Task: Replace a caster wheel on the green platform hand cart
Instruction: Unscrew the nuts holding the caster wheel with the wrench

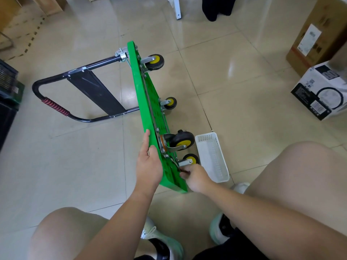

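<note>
The green platform cart (144, 94) stands on its long edge on the floor, underside facing right, black handle (56, 107) lying out to the left. Black-and-yellow caster wheels stick out to the right: one far (155, 61), one in the middle (170, 103), a large near one (182, 140), and a lower one (191, 159). My left hand (149, 162) grips the cart's top edge near its close end. My right hand (195, 175) pinches a thin metal tool at the mounting plate beside the lowest caster.
A white slotted plastic basket (212, 156) lies on the tile floor just right of the near casters. Cardboard boxes (319, 87) stand at the right. A dark cabinet (7, 102) is at the left edge. My knees and shoes fill the foreground.
</note>
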A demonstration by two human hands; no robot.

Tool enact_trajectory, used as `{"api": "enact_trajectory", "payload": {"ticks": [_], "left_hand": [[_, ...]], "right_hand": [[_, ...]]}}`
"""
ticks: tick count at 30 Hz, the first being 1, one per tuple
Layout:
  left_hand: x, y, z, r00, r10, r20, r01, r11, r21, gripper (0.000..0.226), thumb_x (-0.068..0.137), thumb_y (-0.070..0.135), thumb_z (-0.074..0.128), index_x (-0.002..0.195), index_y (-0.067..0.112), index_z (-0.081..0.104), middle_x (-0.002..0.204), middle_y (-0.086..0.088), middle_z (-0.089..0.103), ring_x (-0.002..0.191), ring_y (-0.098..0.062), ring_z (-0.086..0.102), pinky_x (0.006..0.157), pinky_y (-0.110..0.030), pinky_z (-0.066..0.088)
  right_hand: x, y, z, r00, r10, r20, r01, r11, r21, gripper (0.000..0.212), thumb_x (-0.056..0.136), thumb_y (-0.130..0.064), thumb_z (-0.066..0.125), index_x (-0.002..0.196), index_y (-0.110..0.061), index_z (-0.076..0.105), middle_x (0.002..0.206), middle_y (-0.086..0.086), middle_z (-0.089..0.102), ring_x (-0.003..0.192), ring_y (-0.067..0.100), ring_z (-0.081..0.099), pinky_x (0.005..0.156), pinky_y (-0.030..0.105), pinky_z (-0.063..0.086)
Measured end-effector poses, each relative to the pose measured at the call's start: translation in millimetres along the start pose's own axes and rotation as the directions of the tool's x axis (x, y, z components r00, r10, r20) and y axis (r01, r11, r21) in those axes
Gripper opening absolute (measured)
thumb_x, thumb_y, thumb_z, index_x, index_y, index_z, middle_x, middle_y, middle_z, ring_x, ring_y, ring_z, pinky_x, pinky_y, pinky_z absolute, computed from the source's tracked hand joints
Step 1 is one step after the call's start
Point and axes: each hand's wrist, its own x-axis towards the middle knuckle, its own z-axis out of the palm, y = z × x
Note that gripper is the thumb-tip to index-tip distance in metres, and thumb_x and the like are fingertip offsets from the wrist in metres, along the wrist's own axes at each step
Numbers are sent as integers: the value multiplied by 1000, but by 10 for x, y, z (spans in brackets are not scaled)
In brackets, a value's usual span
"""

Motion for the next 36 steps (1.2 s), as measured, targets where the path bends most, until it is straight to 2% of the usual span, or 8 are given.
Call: {"api": "enact_trajectory", "payload": {"ticks": [3,8,11,18,24,26,31,36], "left_hand": [[-2,-20,-10,1000,-8,-6,8,1000,-13,54,108,20,31,155,47,36,135,20,59,76,14,60,76,-20,52],[1,-3,-22,1000,13,12,-14,1000,13,54,108,21,31,155,48,35,143,20,54,102,12,58,88,-21,48],[5,13,-36,1000,17,22,-17,1000,-9,54,108,20,32,156,45,35,146,19,52,115,1,58,98,-26,45],[-4,7,-55,999,41,29,-41,999,-9,54,107,16,33,155,40,37,133,28,51,85,35,46,81,-7,35],[4,11,-51,1000,9,11,-9,999,31,55,106,18,34,154,44,37,110,41,55,85,13,58,88,-30,49],[12,-7,-47,1000,5,9,-6,999,41,55,106,17,34,155,43,37,95,48,55,75,11,57,80,-21,48],[33,-15,-39,1000,13,11,-13,1000,3,59,104,15,34,156,42,36,140,13,60,68,6,57,64,-10,46],[13,-2,-37,1000,7,18,-6,1000,-28,58,105,15,33,154,45,36,133,16,60,66,6,57,67,-16,49]], "right_hand": [[-245,-43,-58,999,-30,-29,30,1000,-3,28,99,-19,59,125,-19,70,118,-2,70,109,16,62,97,28,46],[-578,-315,-154,998,-65,-9,65,993,100,18,97,-23,61,106,-18,76,77,-11,72,67,-2,64,66,16,49],[-649,-450,-197,998,-52,-28,55,990,133,19,99,-23,58,97,-13,75,76,-9,70,64,-2,66,63,13,48],[-731,-639,-175,997,-32,-69,44,982,185,18,97,-28,60,95,-17,75,83,-4,74,68,8,69,73,26,57],[-740,-831,-148,1000,3,-21,3,958,288,29,98,-31,60,89,-6,73,72,1,72,61,13,65,65,30,53],[-744,-888,-146,1000,14,-26,-5,941,338,33,98,-31,61,80,-5,72,66,1,69,61,18,60,62,28,48],[-682,-1033,-151,999,34,-19,-22,904,427,35,94,-31,66,65,-11,66,60,1,67,66,24,51,52,26,40],[-674,-1077,-161,999,49,7,-47,891,452,30,94,-25,66,68,-9,64,57,2,63,62,23,49,51,24,38]]}}
